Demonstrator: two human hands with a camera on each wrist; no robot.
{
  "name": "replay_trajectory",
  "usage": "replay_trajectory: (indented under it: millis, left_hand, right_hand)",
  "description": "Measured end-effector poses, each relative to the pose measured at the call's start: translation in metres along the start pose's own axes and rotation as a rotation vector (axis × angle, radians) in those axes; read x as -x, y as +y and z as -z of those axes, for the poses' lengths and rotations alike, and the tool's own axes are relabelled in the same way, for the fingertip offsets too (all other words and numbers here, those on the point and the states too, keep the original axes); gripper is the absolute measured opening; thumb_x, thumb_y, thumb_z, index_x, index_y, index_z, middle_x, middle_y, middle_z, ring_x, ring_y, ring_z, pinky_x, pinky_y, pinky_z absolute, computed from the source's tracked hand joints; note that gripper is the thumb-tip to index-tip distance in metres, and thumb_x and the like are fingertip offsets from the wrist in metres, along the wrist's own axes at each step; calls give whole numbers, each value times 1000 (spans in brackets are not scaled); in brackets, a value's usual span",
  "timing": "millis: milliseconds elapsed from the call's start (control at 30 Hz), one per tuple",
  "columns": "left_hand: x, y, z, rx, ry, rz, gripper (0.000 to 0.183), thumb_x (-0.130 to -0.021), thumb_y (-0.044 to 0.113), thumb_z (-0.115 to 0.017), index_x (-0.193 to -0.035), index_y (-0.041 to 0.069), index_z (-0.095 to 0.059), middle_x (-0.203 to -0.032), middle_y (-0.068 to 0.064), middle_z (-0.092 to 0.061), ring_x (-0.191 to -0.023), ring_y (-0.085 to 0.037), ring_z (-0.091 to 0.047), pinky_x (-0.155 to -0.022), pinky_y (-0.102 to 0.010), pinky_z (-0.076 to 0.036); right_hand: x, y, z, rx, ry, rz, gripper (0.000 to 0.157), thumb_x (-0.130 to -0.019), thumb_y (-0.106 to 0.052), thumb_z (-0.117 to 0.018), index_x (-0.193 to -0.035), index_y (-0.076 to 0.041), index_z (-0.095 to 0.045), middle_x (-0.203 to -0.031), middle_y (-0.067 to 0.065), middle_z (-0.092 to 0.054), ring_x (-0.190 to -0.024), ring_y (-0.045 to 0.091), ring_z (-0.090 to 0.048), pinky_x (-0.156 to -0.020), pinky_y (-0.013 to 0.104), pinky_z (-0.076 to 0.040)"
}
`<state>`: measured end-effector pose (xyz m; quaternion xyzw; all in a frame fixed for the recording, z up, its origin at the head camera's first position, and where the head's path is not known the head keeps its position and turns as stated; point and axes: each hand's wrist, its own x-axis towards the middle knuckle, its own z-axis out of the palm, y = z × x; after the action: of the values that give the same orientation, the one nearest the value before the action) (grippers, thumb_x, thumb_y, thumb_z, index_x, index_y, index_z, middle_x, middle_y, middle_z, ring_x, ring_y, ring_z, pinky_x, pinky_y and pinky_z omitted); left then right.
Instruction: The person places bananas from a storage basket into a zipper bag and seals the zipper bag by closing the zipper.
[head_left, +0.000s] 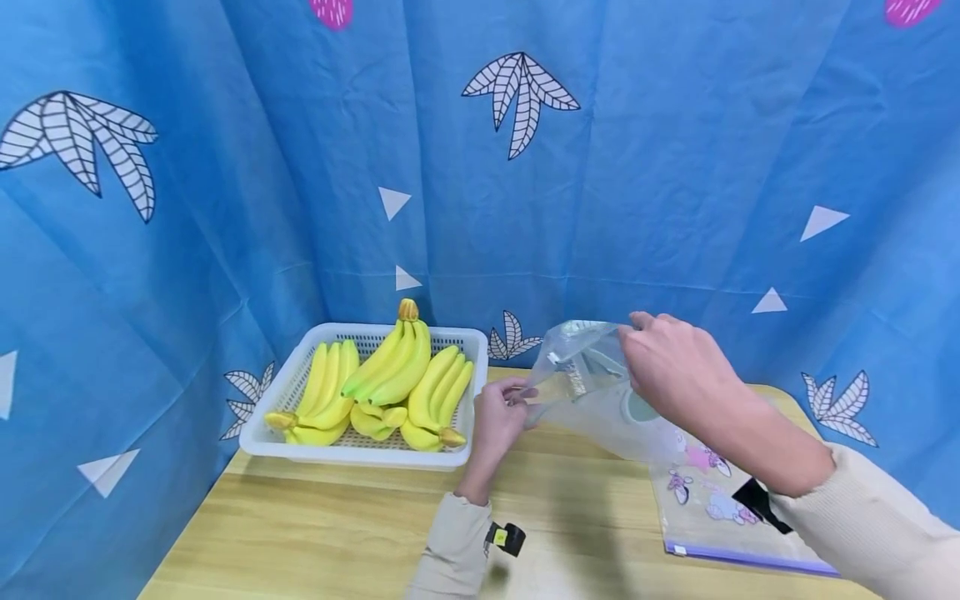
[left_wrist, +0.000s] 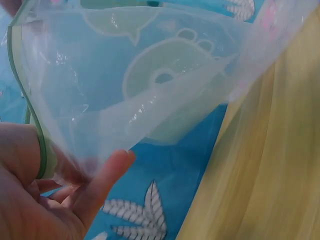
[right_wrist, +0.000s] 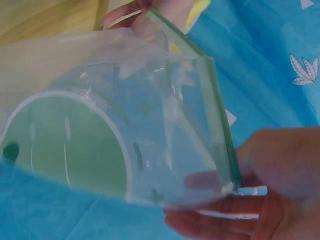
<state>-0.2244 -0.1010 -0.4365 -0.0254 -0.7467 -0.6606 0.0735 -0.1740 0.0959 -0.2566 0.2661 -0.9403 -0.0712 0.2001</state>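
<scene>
A translucent zip bag [head_left: 573, 421] with a green printed pattern hangs between my two hands, its green-edged mouth spread apart. My left hand [head_left: 501, 414] holds one side of the mouth. In the left wrist view, the left thumb [left_wrist: 107, 180] lies on the outer side of the bag while some fingers are behind the plastic. Higher up and to the right, my right hand [head_left: 671, 358] grips the opposite corner of the mouth. The right wrist view shows that corner between the right fingers [right_wrist: 215, 227], one fingertip showing through the film. No contents show inside the bag.
Left of my hands stands a white plastic basket [head_left: 352, 452] holding several banana bunches [head_left: 393, 362]. Another clear bag [head_left: 708, 504], printed with pink and purple figures and edged by a purple slider, lies on the wooden table [head_left: 360, 525] at right. A blue curtain [head_left: 660, 167] hangs behind.
</scene>
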Motion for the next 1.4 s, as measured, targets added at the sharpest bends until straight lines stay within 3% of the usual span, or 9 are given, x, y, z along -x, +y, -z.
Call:
replay_trajectory:
  millis: [167,267,400,533,633,800,933,1133,1400]
  left_hand:
    - [-4,2,11,72,-104,-6,39,-90,-14,-49,-123,-7,-67,-107,-25,-74,-93,-37,-74,-64,-28,-62]
    - [-3,6,13,153,-194,-15,42,-96,-9,-48,-136,-5,-59,-121,-28,-69,-106,-43,-70,-75,-34,-63]
    - [-1,11,12,229,-268,-40,52,-101,-7,-46,-152,3,-43,-138,-27,-59,-117,-44,-64,-96,-46,-57]
    - [1,16,10,277,-343,-43,63,-101,-11,-41,-160,7,-30,-150,-23,-49,-122,-44,-61,-105,-49,-51]
    - [1,16,7,306,-389,-50,63,-101,-12,-39,-160,4,-28,-154,-23,-45,-124,-46,-59,-101,-47,-53]
    - [2,6,11,378,-417,29,58,-103,-9,-38,-159,8,-35,-148,-25,-51,-124,-43,-60,-98,-49,-55]
    - [2,-1,16,424,-440,112,57,-105,-7,-38,-159,10,-34,-149,-22,-51,-126,-38,-61,-102,-53,-52]
    - [0,3,15,398,-482,86,59,-108,5,-47,-162,13,-26,-152,-20,-49,-128,-39,-58,-100,-53,-53]
    - [3,16,16,315,-427,46,58,-107,31,-55,-160,26,-32,-154,-14,-47,-132,-34,-55,-98,-45,-56]
  right_hand:
    - [2,3,0,-131,19,69,16,-91,2,-60,-78,-6,-59,-72,6,-56,-51,17,-42,-41,27,-36]
    - [4,6,-6,-216,33,97,9,-95,-1,-59,-93,-4,-66,-80,6,-62,-51,12,-40,-43,26,-33]
    - [6,11,-19,-270,86,121,30,-95,2,-60,-125,-2,-65,-93,10,-70,-48,9,-37,-41,24,-30]
    - [7,15,-32,-267,185,100,39,-95,5,-59,-133,-6,-55,-61,-4,-46,-42,7,-24,-38,21,-22]
    - [2,20,-35,-282,222,67,38,-96,5,-59,-132,-6,-57,-54,-8,-31,-42,6,-21,-38,21,-20]
    - [-5,33,-36,-323,203,16,27,-97,6,-54,-117,-2,-69,-53,-7,-30,-46,9,-21,-42,25,-19]
    - [-4,39,-36,-344,163,-20,25,-98,5,-55,-117,0,-71,-53,-6,-31,-45,10,-21,-41,26,-21]
    - [1,44,-42,-372,188,-25,25,-100,2,-57,-119,-1,-71,-53,-7,-32,-43,9,-21,-39,25,-23]
    - [2,51,-50,-381,242,-28,25,-100,0,-57,-120,-2,-71,-52,-8,-31,-41,8,-19,-38,25,-21]
